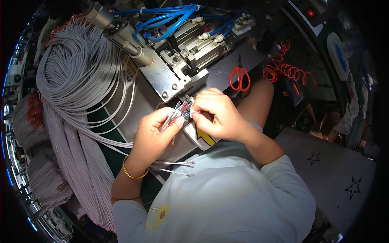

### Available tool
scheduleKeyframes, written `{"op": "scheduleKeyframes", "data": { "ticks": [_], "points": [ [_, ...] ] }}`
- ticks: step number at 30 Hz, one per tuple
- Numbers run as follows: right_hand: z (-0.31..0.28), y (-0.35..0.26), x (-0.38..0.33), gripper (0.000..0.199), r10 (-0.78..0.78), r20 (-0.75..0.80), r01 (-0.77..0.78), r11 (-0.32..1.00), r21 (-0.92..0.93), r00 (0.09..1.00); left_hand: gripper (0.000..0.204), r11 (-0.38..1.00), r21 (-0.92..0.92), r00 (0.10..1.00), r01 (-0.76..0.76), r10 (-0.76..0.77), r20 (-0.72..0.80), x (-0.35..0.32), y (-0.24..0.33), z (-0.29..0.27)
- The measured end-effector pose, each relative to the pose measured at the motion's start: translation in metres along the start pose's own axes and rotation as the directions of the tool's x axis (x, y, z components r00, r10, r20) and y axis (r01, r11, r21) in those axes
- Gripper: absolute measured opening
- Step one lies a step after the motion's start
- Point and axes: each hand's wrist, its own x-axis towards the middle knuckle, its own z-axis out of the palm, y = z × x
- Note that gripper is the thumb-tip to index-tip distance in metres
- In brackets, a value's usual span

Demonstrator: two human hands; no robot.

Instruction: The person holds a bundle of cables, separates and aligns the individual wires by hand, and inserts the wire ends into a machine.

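Workbench surroundings: a pneumatic machine, wire stock and small tools.

A metal press machine (178,60) fed by blue air hoses (170,20) stands at the top centre, with a silver cylinder (117,30) angled off its left side. A big coil of grey cables (77,69) hangs left of it. Red-handled scissors (240,77) lie right of the machine, near a red coiled cord (285,69). 2 black stars (334,172) mark a grey panel at the lower right.
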Motion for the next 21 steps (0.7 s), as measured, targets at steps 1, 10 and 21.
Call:
{"op": "scheduleKeyframes", "data": {
  "ticks": [1, 10, 21],
  "points": [
    [0.000, 0.001, -0.001, 0.009, 0.018, -0.003, -0.018, 1.000, 0.009, 1.000, 0.012, 0.998, 0.043, 0.999, -0.050, 0.050, -0.012, -0.001, -0.002, -0.001],
    [0.010, 0.002, -0.001, 0.014, -0.043, -0.052, 0.044, 0.999, 0.007, 0.998, 0.008, 0.949, 0.167, 0.963, -0.268, 0.271, 0.008, 0.004, -0.006, 0.002],
    [0.004, 0.000, 0.000, 0.011, 0.023, -0.048, -0.019, 0.996, 0.086, 0.999, 0.008, 0.990, 0.019, 0.988, -0.141, 0.142, -0.060, -0.001, -0.004, 0.004]
  ]
}}
